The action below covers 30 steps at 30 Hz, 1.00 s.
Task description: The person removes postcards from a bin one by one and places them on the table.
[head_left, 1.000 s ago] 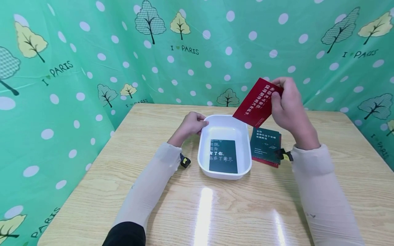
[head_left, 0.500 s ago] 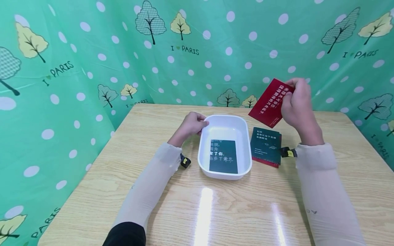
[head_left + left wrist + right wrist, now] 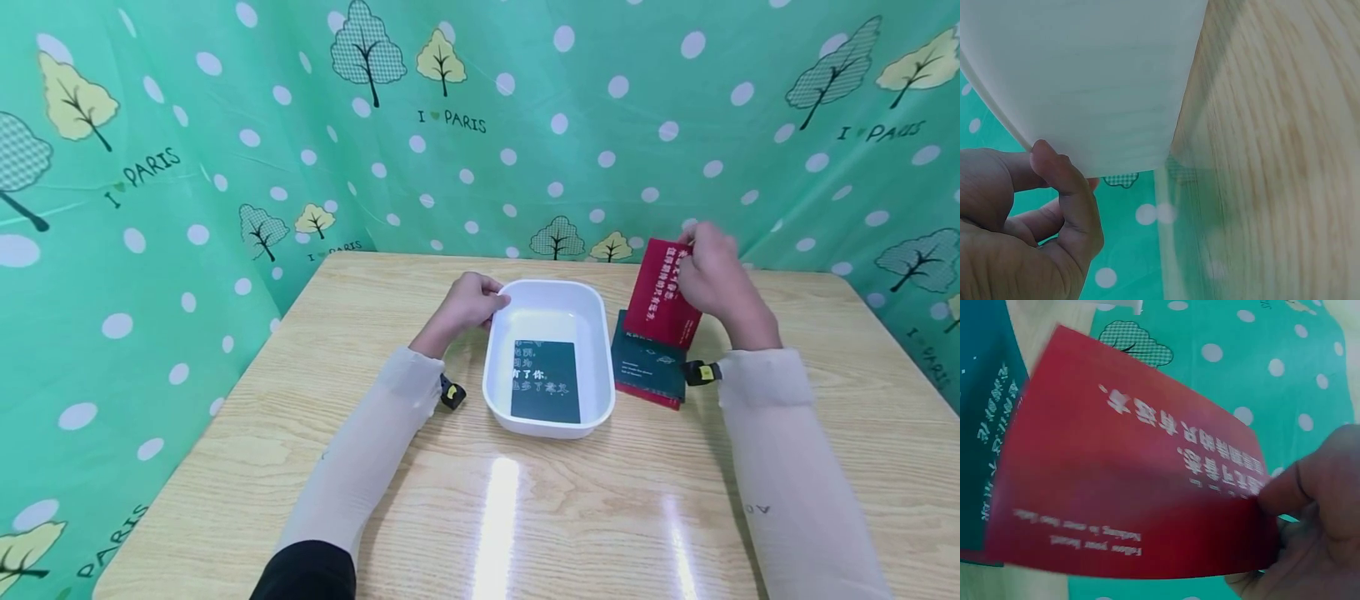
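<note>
Item one: red card (image 3: 660, 296), one, thin, with white lettering; located to the right of the white tub (image 3: 547, 310), tilted, its lower edge overlapping in view the far part of a small card stack; whether the two touch cannot be told. Held by the right hand (image 3: 712, 275), thumb on the printed face, fingers behind, at the far right edge. Handling, by judgement: very light, stiff enough to stand out from a pinch at one end, yet liable to crease if squeezed or bent; surface probably smooth and a little slippery. Best hold: thumb and fingertips at an edge or corner, lightly. Item two: card stack, lying on the counter (image 3: 375, 317) just beside the tub; dark green card (image 3: 648, 367) uppermost, a red edge (image 3: 652, 398) showing beneath; count not determinable. Likely to slide if nudged; edges thin, so a single card may be awkward to separate. Item three: the tub, upright, one lettered green card (image 3: 545, 392) lying in its near part. Left hand (image 3: 465, 302) pinches its rim on the left side. Judged light and rigid, apt to shift unless steadied; the rim offers the surest grip. Backdrop: green dotted cloth (image 3: 510, 108).
</note>
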Tool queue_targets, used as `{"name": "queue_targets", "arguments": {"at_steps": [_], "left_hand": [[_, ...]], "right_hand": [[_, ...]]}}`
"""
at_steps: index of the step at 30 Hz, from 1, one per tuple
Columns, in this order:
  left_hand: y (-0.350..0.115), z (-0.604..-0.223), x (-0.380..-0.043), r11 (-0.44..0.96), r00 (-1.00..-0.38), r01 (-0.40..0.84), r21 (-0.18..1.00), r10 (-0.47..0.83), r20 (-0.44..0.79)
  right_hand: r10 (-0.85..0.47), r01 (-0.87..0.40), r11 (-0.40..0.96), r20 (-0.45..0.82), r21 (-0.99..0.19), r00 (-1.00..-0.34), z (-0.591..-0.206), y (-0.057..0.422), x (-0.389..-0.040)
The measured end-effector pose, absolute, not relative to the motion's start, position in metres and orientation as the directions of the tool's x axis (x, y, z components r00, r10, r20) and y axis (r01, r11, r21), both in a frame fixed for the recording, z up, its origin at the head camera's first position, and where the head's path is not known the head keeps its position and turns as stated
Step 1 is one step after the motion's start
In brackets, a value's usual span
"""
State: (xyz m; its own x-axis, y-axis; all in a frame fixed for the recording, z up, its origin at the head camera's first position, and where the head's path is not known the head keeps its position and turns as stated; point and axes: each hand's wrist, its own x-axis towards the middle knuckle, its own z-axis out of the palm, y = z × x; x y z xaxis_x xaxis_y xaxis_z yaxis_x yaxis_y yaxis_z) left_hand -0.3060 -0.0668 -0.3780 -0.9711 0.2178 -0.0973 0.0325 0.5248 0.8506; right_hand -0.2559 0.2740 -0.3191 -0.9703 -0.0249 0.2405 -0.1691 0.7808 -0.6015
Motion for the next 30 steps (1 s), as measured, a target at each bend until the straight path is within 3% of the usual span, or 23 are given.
{"name": "queue_targets", "arguments": {"at_steps": [5, 10, 18, 30], "left_hand": [[-0.066, -0.379, -0.307, 0.522, -0.972, 0.036, 0.852, 0.218, -0.093], [-0.066, -0.379, -0.307, 0.525, -0.971, 0.037, 0.85, 0.219, -0.092], [-0.066, -0.38, -0.309, 0.52, -0.971, 0.035, 0.854, 0.22, -0.093], [-0.067, -0.38, -0.309, 0.524, -0.971, 0.04, 0.851, 0.222, -0.091]], "right_hand": [[-0.127, -0.206, 0.748, 0.169, -0.63, -0.977, -0.331, 0.278, -0.26], [-0.166, -0.146, 0.761, 0.028, -0.632, -0.986, -0.34, 0.28, -0.262], [-0.234, -0.136, 0.818, -0.106, -0.558, -0.966, -0.347, 0.28, -0.263], [-0.232, -0.086, 0.871, -0.252, -0.483, -0.94, -0.359, 0.281, -0.267]]}}
